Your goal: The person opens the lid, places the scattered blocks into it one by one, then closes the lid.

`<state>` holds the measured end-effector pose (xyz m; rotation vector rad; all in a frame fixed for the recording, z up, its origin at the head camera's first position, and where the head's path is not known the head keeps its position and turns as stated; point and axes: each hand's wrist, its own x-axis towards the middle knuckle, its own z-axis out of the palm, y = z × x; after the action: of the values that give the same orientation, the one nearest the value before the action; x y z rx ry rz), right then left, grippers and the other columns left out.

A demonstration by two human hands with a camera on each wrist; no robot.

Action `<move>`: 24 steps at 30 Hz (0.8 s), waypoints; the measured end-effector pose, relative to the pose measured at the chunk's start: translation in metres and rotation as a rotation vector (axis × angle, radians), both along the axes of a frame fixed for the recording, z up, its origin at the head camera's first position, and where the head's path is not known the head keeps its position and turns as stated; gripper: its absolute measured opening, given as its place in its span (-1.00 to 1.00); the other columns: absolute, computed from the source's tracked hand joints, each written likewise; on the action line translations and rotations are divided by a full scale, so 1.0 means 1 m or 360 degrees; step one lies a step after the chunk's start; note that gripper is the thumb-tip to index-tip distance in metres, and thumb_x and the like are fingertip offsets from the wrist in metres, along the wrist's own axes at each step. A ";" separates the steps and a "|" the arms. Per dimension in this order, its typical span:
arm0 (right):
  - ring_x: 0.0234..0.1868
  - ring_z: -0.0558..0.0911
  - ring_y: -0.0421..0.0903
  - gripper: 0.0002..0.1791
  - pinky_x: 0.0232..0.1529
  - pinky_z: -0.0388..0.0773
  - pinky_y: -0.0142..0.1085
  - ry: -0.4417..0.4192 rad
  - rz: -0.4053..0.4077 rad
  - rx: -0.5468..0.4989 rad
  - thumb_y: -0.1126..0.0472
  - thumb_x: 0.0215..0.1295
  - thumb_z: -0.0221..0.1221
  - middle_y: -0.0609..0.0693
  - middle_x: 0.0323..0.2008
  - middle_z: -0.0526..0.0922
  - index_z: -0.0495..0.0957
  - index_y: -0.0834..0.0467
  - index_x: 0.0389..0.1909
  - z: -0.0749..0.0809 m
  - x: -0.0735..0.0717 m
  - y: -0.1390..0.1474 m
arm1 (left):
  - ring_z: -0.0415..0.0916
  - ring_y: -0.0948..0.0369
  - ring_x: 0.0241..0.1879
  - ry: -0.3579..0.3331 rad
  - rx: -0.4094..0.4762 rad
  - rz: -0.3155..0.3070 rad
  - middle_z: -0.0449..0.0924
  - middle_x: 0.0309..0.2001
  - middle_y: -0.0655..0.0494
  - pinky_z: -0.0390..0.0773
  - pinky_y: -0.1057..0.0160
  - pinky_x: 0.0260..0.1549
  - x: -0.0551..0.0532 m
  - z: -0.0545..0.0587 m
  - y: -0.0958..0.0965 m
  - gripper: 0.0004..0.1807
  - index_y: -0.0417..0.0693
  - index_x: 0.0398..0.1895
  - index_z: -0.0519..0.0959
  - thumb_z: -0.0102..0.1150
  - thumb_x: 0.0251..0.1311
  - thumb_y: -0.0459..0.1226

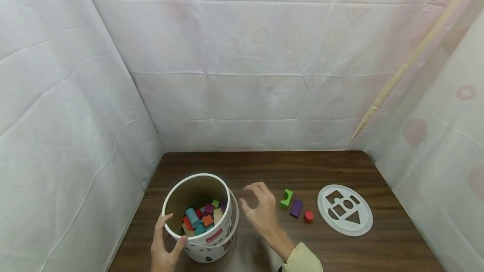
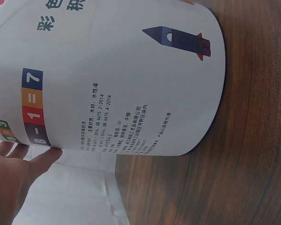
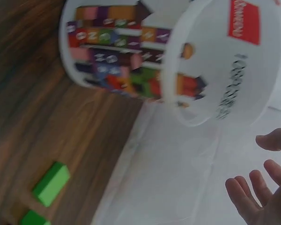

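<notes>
A white bucket (image 1: 204,252) stands upright with its top uncovered, several coloured blocks (image 1: 207,220) piled inside. My left hand (image 1: 164,243) holds it at the near left of the rim, fingers and thumb spread along the edge. In the left wrist view, fingertips of that hand (image 2: 14,176) rest against the printed wall. Just right of the bucket, my right hand (image 1: 263,213) hovers above the table, its fingers loosely bent, thumb apart, nothing held. Nearest to it on the right lies a green block (image 1: 286,199) with a curved notch.
A purple block (image 1: 296,208) and a red cylinder (image 1: 309,216) lie on the brown wooden table (image 1: 287,167). Farther right is a white lid (image 1: 349,229) with shaped cut-outs. The bucket's handle (image 1: 236,213) hangs on its right side. White sheeting (image 1: 242,95) encloses the table.
</notes>
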<state>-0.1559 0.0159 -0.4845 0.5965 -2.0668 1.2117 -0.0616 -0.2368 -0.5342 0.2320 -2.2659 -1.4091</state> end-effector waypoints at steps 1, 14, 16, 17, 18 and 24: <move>-0.34 0.56 -0.10 -0.59 -0.36 0.60 -0.27 -0.0007 -0.0018 0.0003 0.45 -0.31 0.44 0.01 -0.32 0.58 0.59 0.17 -0.33 -0.004 -0.002 0.002 | 0.14 -0.05 0.27 -0.0005 -0.0008 0.0007 0.05 0.40 -0.07 0.32 -0.21 0.09 0.000 0.000 0.000 -0.25 -0.12 0.29 0.25 0.36 0.00 -0.42; -0.30 0.60 -0.08 -0.53 -0.38 0.61 -0.33 -0.0163 -0.0207 0.0079 0.40 -0.36 0.54 0.00 -0.31 0.59 0.61 0.16 -0.31 -0.058 -0.015 0.026 | 0.07 0.51 0.21 0.0011 -0.0044 0.0030 0.09 0.38 -0.03 0.19 0.72 -0.03 -0.001 -0.002 0.000 -0.24 -0.10 0.30 0.26 0.37 -0.02 -0.41; -0.29 0.60 -0.07 -0.54 -0.39 0.62 -0.30 -0.0188 -0.0222 0.0078 0.39 -0.35 0.54 0.03 -0.31 0.60 0.61 0.16 -0.31 -0.066 -0.017 0.029 | 0.08 0.47 0.22 -0.0006 -0.0050 0.0036 0.09 0.38 -0.02 0.20 0.71 -0.02 0.000 -0.002 0.000 -0.24 -0.09 0.30 0.26 0.37 -0.01 -0.40; -0.29 0.60 -0.07 -0.54 -0.39 0.63 -0.28 -0.0201 -0.0236 0.0078 0.39 -0.35 0.54 0.04 -0.32 0.60 0.61 0.15 -0.31 -0.071 -0.018 0.031 | 0.09 0.43 0.24 -0.0012 -0.0050 0.0035 0.09 0.38 -0.01 0.20 0.70 -0.01 0.000 -0.001 0.000 -0.24 -0.09 0.30 0.25 0.37 -0.01 -0.40; -0.30 0.59 -0.09 -0.54 -0.40 0.63 -0.27 -0.0215 -0.0252 0.0080 0.38 -0.35 0.54 0.03 -0.32 0.61 0.61 0.14 -0.32 -0.075 -0.020 0.032 | 0.10 0.37 0.25 -0.0013 -0.0052 0.0033 0.09 0.38 -0.01 0.21 0.68 -0.01 0.000 -0.001 0.001 -0.23 -0.09 0.30 0.25 0.37 -0.01 -0.41; -0.31 0.60 -0.01 -0.55 -0.45 0.63 -0.14 -0.0284 -0.0280 0.0062 0.42 -0.36 0.53 0.03 -0.33 0.61 0.61 0.14 -0.33 -0.099 -0.026 0.040 | 0.13 0.26 0.27 -0.0005 -0.0065 0.0031 0.09 0.38 -0.02 0.25 0.62 0.03 0.000 -0.002 0.001 -0.24 -0.09 0.30 0.25 0.37 -0.01 -0.41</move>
<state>-0.1819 0.0562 -0.5836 0.3250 -2.2431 1.1601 -0.0614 -0.2355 -0.5358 0.2426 -2.2865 -1.3518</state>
